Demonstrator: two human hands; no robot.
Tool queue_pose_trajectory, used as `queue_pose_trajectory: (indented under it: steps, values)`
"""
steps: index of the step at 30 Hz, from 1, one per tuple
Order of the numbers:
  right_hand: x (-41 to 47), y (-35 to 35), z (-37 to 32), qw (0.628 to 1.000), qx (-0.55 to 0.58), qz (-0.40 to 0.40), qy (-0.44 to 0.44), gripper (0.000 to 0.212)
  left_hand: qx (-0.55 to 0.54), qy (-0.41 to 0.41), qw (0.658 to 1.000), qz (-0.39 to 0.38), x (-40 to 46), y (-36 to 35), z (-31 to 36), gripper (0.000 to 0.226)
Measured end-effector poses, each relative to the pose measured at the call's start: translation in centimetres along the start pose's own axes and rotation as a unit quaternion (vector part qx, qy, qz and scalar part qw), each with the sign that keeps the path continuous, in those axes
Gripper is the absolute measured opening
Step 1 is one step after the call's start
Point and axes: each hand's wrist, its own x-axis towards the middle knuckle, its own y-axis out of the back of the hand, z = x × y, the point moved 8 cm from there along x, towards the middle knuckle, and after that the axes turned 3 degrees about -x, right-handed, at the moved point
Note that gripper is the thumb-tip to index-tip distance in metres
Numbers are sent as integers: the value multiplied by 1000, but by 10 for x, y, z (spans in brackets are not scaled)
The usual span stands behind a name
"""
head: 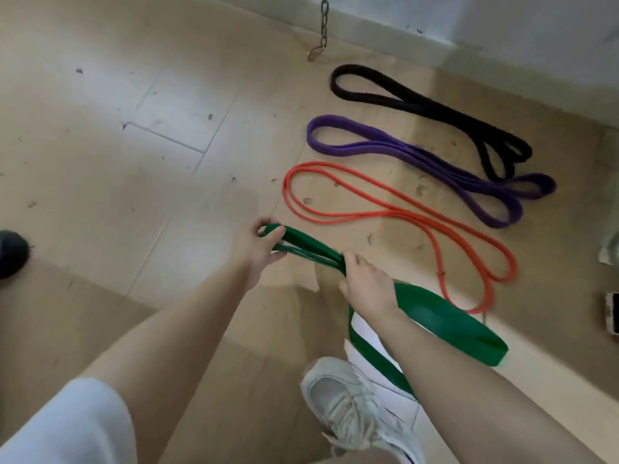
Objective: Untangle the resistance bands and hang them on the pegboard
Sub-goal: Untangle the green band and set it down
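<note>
A dark round thing sits at the left edge of the floor, with wide bare floor beside it. The left hand curls its fingers around the folded end of the green band. The right hand grips the same band just beside it, fingers closed around it. The rest of the green band hangs down near a white shoe. Further right, 3 bands lie flat on the floor, side by side and apart: the orange band, purple band and black band. A chain hangs near the wall.
</note>
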Motion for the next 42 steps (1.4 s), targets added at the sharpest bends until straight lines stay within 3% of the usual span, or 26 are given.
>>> queue_pose_trajectory:
  steps: [5, 7, 11, 14, 15, 17, 19, 20, 21, 22, 25, 28, 32, 34, 36, 39, 42]
  values:
    - [44, -37, -25, 999, -8, -10, 30, 48, 99, -33, 994, 36, 45, 23, -4, 8]
    - [51, -49, -27, 1000, 12, -14, 24, 49, 221, -64, 972, 50, 59, 27, -5, 17]
    - [41, -56, -15, 998, 51, -15, 41, 71, 520, -83, 849, 50, 74, 24, -21, 43]
    - [13, -55, 21, 998, 28, -40, 35, 99, 608, -181, 772, 43, 61, 1, -18, 46]
    - [2, -57, 37, 998, 19, -53, 23, 105, 602, -235, 763, 20, 54, -13, -19, 46]
    - [-22, -66, 73, 996, -4, -86, -16, 116, 604, -283, 739, -98, 36, -48, -34, 54]
    - [-44, -76, 101, 991, -21, -122, -57, 125, 658, -274, 665, -223, 19, -77, -67, 77]
    - [-52, -81, 108, 988, -23, -136, -68, 127, 697, -276, 615, -244, 12, -85, -79, 86]
    - [-58, -86, 109, 987, -17, -141, -75, 127, 733, -287, 569, -239, 8, -88, -88, 88]
    - [-60, -89, 108, 987, -1, -133, -85, 125, 749, -319, 544, -204, 6, -91, -90, 80]
    - [-50, -93, 91, 991, 22, -71, -108, 105, 749, -414, 506, -109, 5, -96, -74, 43]
    - [-32, -84, 76, 996, -22, -20, -85, 68, 762, -438, 466, -103, 9, -105, -59, 21]
    - [-22, -64, 101, 997, -60, -16, -55, 47, 764, -402, 485, -139, 12, -116, -59, 21]
    - [-24, -63, 116, 995, -73, -29, -54, 52, 749, -386, 523, -130, 13, -120, -63, 15]
    - [-29, -71, 126, 993, -68, -72, -67, 62, 758, -310, 558, -135, 16, -117, -69, 33]
    - [-31, -66, 124, 994, -24, -91, -58, 65, 801, -260, 527, -117, 3, -109, -52, 56]
    - [-43, -32, 107, 998, -8, -60, -13, 66, 791, -257, 545, -107, -23, -101, -16, 57]
